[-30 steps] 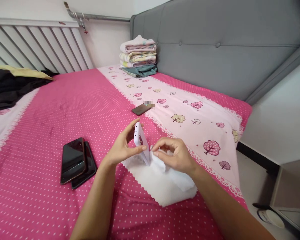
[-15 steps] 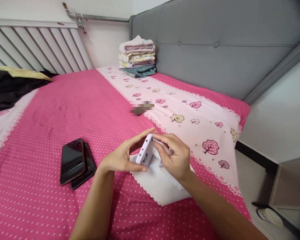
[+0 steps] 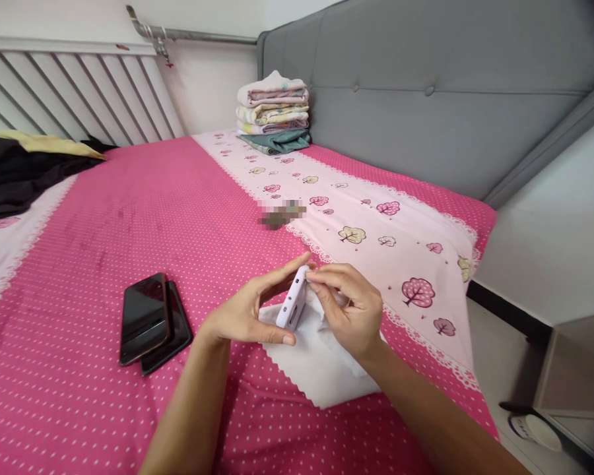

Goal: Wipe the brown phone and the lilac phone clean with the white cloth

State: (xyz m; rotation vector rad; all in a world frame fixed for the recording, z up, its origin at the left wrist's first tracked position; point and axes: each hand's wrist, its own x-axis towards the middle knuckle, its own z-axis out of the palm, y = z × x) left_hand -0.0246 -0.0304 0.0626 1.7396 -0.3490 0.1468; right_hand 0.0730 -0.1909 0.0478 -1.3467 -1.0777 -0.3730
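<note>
A phone in a pale lilac case point(image 3: 293, 300) is held on edge between the thumb and fingers of my left hand point(image 3: 250, 307), its edge with small openings facing me. My right hand point(image 3: 352, 305) is closed on a white cloth point(image 3: 313, 377) with a zigzag edge. Thumb and index finger pinch part of that cloth against the phone's upper right corner. The rest of the cloth hangs below and lies on the pink dotted bedsheet point(image 3: 247, 422). The phone's large faces are mostly hidden from me.
Left of my hands, a dark phone point(image 3: 142, 316) lies overlapping another black phone point(image 3: 171, 336). A blurred small object point(image 3: 281, 215) lies farther up the bed. Folded bedding point(image 3: 273, 109) is stacked by the grey headboard point(image 3: 426, 119). Dark clothes point(image 3: 20, 175) lie at the far left.
Both hands and the phone have shifted slightly to the right. My right fingertips and the pinched cloth are now closer to the phone's upper corner. The loose cloth stays on the sheet.
</note>
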